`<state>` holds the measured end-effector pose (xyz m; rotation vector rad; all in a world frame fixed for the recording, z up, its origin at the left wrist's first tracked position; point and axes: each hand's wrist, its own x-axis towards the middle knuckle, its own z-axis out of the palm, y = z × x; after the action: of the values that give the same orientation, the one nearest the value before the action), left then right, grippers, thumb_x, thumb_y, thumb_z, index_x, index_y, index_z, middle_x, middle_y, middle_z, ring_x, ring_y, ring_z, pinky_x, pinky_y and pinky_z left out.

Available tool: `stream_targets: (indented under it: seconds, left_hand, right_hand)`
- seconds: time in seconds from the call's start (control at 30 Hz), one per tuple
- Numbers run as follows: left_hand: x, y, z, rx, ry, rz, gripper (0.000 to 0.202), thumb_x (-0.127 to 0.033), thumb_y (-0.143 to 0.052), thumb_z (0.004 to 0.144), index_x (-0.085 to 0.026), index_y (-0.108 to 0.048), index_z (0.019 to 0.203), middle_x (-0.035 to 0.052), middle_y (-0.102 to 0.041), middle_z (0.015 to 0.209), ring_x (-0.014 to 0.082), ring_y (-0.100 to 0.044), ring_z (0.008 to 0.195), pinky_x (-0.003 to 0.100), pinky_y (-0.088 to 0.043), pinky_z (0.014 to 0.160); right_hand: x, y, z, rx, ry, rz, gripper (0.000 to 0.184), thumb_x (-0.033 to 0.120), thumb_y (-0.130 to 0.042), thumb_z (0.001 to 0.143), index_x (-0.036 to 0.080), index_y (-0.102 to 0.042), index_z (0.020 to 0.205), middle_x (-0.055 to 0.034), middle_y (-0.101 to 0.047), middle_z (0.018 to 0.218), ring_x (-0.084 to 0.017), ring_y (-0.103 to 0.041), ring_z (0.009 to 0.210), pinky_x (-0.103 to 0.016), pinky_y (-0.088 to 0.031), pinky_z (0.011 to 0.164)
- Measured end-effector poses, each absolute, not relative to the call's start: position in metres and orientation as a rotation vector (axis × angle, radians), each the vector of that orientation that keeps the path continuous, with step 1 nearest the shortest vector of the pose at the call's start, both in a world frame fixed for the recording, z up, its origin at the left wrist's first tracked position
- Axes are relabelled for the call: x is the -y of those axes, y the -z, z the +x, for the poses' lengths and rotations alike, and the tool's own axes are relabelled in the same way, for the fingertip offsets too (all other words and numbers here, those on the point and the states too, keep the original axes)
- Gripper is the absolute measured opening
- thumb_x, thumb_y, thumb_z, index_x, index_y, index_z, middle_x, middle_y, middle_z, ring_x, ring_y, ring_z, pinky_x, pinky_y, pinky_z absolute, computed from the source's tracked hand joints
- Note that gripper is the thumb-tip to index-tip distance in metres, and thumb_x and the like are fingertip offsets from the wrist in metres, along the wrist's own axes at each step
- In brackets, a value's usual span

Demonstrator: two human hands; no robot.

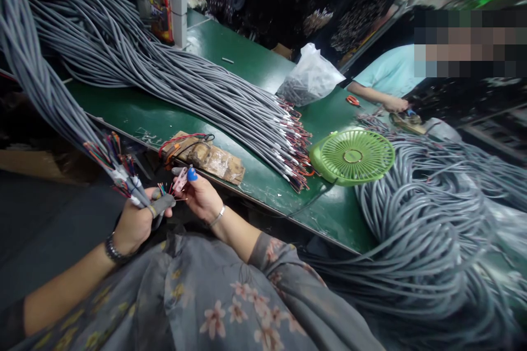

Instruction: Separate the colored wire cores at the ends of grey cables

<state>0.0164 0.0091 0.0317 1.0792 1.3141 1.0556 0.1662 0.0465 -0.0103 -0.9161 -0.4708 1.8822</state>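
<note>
My left hand (135, 225) is closed around a grey cable end (162, 204) with thin coloured wires sticking out of it, low in front of me. A bundle of grey cables (45, 93) with coloured wire tips hangs down just above that hand. My right hand (197, 192) pinches a small pink tool (180, 178) against the wire tips; a blue cap covers one fingertip. Both hands sit close together below the near edge of the green table (263, 181).
A long sheaf of grey cables (185, 82) lies across the table. A taped cardboard pad (209, 156) sits by the near edge, a green fan (352, 156) to the right, a plastic bag (308, 79) behind. A coiled cable heap (420, 230) fills the right. Another person's hand (393, 103) works at the far side.
</note>
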Motion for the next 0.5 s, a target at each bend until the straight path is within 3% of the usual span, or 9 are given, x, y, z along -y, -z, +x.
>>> stream_targets:
  seconds: [0.3, 0.5]
  left_hand:
    - [-0.001, -0.031, 0.007, -1.287, -1.022, 1.112, 0.033, -0.049, -0.085, 0.063, -0.023, -0.069, 0.051, 0.0036, -0.067, 0.05, 0.0176, -0.057, 0.049, 0.031, -0.043, 0.051]
    - [0.005, -0.03, 0.005, -1.339, -1.164, 1.068, 0.029, -0.048, -0.081, 0.067, -0.025, -0.069, 0.052, 0.0012, -0.066, 0.049, 0.0173, -0.057, 0.048, 0.031, -0.043, 0.05]
  right_hand:
    - [-0.048, 0.004, 0.175, 0.483, -2.027, -0.915, 0.057, 0.072, -0.063, 0.101, 0.019, -0.07, 0.084, -0.0025, -0.07, 0.075, -0.014, -0.063, 0.067, -0.026, -0.058, 0.065]
    - [-0.047, 0.003, 0.179, 0.543, -1.955, -0.886, 0.033, 0.051, -0.082, 0.094, 0.019, -0.073, 0.09, 0.0026, -0.068, 0.071, -0.01, -0.059, 0.063, -0.021, -0.056, 0.064]
